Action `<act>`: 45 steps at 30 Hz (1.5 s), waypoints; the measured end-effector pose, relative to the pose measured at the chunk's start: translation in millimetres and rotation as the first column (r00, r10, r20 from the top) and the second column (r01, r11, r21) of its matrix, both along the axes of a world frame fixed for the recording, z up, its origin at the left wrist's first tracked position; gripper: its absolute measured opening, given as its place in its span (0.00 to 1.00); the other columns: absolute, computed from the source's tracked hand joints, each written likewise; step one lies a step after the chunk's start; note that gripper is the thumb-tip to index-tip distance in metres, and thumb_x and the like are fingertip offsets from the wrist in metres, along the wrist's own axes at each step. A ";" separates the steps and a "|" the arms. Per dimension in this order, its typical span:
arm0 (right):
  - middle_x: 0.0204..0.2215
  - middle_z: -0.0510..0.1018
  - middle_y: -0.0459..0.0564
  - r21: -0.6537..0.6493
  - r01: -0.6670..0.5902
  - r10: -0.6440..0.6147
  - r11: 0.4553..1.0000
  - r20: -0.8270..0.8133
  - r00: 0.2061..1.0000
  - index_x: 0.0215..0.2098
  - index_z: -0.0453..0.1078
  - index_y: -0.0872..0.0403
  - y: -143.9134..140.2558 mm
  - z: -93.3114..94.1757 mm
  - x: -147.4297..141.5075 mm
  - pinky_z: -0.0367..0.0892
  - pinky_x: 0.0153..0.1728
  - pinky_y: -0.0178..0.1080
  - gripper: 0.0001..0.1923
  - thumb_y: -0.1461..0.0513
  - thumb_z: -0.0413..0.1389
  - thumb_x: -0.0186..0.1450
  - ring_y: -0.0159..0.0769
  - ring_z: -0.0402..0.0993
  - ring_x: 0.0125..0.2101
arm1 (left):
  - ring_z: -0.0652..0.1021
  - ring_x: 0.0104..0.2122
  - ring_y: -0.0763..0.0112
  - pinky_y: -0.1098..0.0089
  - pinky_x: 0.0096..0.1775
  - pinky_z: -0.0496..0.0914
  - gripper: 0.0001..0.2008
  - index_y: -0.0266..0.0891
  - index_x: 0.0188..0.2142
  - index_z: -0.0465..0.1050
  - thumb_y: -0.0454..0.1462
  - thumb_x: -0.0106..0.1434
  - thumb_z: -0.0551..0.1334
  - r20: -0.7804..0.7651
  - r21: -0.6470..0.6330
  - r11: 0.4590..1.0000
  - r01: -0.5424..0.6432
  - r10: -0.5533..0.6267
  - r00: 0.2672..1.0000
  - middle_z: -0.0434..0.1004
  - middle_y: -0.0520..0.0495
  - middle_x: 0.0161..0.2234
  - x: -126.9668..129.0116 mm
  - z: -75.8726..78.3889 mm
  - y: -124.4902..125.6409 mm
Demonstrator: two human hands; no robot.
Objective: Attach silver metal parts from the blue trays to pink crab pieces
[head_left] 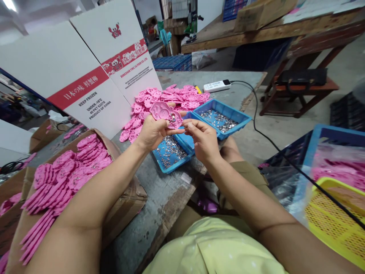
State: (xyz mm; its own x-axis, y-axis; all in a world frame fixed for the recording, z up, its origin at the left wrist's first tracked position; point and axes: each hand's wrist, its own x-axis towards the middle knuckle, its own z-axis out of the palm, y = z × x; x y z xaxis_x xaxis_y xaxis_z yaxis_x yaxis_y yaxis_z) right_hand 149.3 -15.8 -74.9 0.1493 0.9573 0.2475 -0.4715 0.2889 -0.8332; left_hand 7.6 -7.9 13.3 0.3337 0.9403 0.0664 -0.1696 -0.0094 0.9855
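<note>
My left hand (154,131) grips a pink molded plastic part (163,112) with round recesses, held up above the blue trays. Small metal bits show near the part's right end. Close to that end, my right hand (202,137) has thumb and forefinger pinched together; whatever is between them is too small to make out. Below the hands, a blue tray (174,167) holds many tiny metal pieces (170,149). Another blue tray (242,121) to the right contains more loose metal pieces (218,120). Behind my left hand lies a heap of similar pink parts (182,95).
A cardboard box (110,142) full of stacked pink parts stands at the left, before tall printed white cartons (116,45). A white power strip (217,86) trails a black cable (258,131) rightward. A yellow basket (327,217) and a wooden stool (310,91) are on the right.
</note>
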 end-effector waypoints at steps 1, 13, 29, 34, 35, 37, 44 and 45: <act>0.41 0.82 0.50 0.005 -0.004 0.004 1.000 0.012 1.000 0.33 0.77 0.52 -0.3 -0.1 0.1 0.68 0.42 0.41 0.12 0.52 0.64 0.60 0.36 0.76 0.39 | 0.82 0.53 0.51 0.53 0.50 0.82 0.38 0.38 0.63 0.62 0.30 0.50 0.64 -0.002 -0.002 1.000 -0.005 0.005 1.000 0.83 0.42 0.47 0.3 0.0 0.0; 0.32 0.80 0.47 -0.095 0.009 -0.009 0.995 -0.007 1.000 0.34 0.78 0.52 -5.4 -8.0 3.9 0.68 0.38 0.39 0.14 0.51 0.67 0.57 0.32 0.71 0.31 | 0.78 0.58 0.46 0.43 0.62 0.72 0.15 0.33 0.40 0.77 0.33 0.52 0.60 0.065 -0.093 0.993 0.067 -0.061 0.996 0.84 0.38 0.48 -9.1 -6.3 5.8; 0.32 0.81 0.51 0.350 -0.295 0.040 0.889 0.582 0.812 0.32 0.74 0.49 -74.7 -61.0 3.6 0.75 0.38 0.42 0.10 0.59 0.55 0.71 0.38 0.79 0.35 | 0.77 0.59 0.42 0.47 0.60 0.74 0.18 0.29 0.43 0.76 0.31 0.52 0.60 0.112 -0.155 0.986 0.067 -0.050 0.992 0.84 0.32 0.48 -16.6 -8.2 11.3; 0.32 0.80 0.51 0.363 -0.328 0.023 0.872 0.639 0.769 0.33 0.73 0.50 -74.7 -82.2 3.5 0.75 0.36 0.40 0.10 0.60 0.54 0.72 0.37 0.79 0.34 | 0.79 0.57 0.41 0.49 0.58 0.77 0.12 0.28 0.38 0.75 0.30 0.53 0.62 0.066 -0.115 0.993 -0.005 0.013 0.998 0.83 0.29 0.49 -15.7 -8.4 8.6; 0.32 0.80 0.51 0.376 -0.322 0.010 0.869 0.637 0.771 0.33 0.73 0.50 -74.9 -85.1 3.9 0.75 0.36 0.40 0.09 0.61 0.54 0.72 0.37 0.79 0.34 | 0.79 0.56 0.41 0.49 0.58 0.77 0.12 0.27 0.39 0.75 0.30 0.53 0.63 0.061 -0.111 0.994 -0.013 0.019 0.998 0.83 0.29 0.48 -15.6 -8.6 8.2; 0.32 0.80 0.50 0.399 -0.299 -0.020 0.867 0.627 0.779 0.34 0.72 0.51 -75.4 -89.3 4.5 0.74 0.35 0.38 0.08 0.63 0.55 0.71 0.36 0.79 0.33 | 0.80 0.56 0.41 0.50 0.57 0.78 0.14 0.27 0.40 0.75 0.30 0.53 0.64 0.054 -0.095 0.995 -0.018 0.023 0.998 0.83 0.29 0.48 -15.4 -8.9 7.5; 0.31 0.80 0.49 0.439 -0.264 -0.081 0.859 0.625 0.776 0.34 0.72 0.52 -75.1 -95.1 4.4 0.74 0.34 0.35 0.08 0.66 0.54 0.70 0.33 0.79 0.32 | 0.82 0.52 0.44 0.56 0.51 0.81 0.22 0.26 0.49 0.73 0.31 0.53 0.65 0.023 -0.053 0.999 0.011 -0.010 1.000 0.83 0.30 0.46 -17.4 -9.2 10.1; 0.31 0.80 0.49 0.447 -0.265 -0.086 0.855 0.625 0.776 0.35 0.72 0.52 -75.7 -95.9 4.7 0.74 0.35 0.35 0.07 0.67 0.55 0.70 0.33 0.79 0.32 | 0.83 0.50 0.45 0.57 0.50 0.82 0.22 0.27 0.49 0.73 0.31 0.53 0.64 0.025 -0.051 0.999 0.006 -0.005 1.000 0.83 0.30 0.46 -18.1 -10.3 10.4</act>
State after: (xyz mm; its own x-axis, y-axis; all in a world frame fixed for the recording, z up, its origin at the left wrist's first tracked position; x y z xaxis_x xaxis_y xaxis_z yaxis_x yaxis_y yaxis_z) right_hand 154.0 -91.5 -170.8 -0.2794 0.6786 0.6793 0.0344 0.7141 -0.6992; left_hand -10.5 2.6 2.9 0.3380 0.9408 0.0271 -0.1942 0.0415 0.9801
